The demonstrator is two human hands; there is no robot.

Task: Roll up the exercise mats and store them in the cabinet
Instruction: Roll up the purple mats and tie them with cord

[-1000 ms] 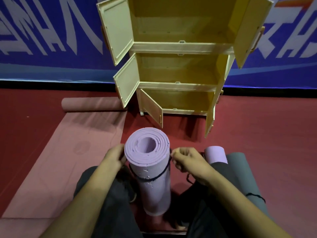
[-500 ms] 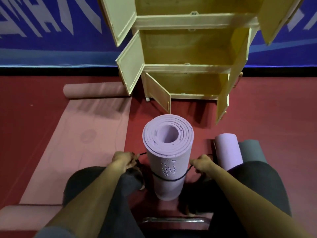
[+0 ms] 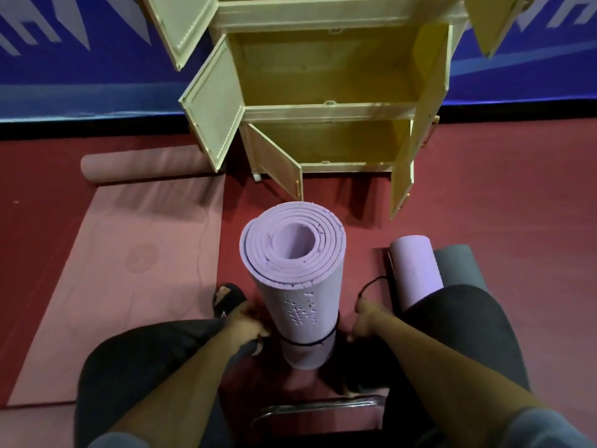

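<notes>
The black cord (image 3: 307, 342) that sat high on the standing purple mat (image 3: 292, 286) a second ago now rings it low, near its foot, drawn snug, and both hands have dropped with it. To my eye that means the binding of this roll is nearly finished; what remains is likely a knot, then the lift to the cabinet (image 3: 326, 92).

Going from left to right: one pink mat (image 3: 129, 270) lies flat on the red floor (image 3: 517, 221), only its far end curled into a roll, so it is not yet rolled. The left hand (image 3: 247, 328) sits low against the left side of the standing mat with fingers curled, apparently pinching the cord's end, though the blur hides the cord in its grip. The purple roll stands upright between the person's knees, near the camera. The right hand (image 3: 363, 320) pinches the cord's loose loop just right of the roll. Further right lie one more rolled purple mat (image 3: 415, 270) and one rolled grey mat (image 3: 458, 266), touching side by side.

By my count: four mats, three rolled and one open. One cabinet stands at the far side, doors swung wide, with no mat on the shelves that show.
</notes>
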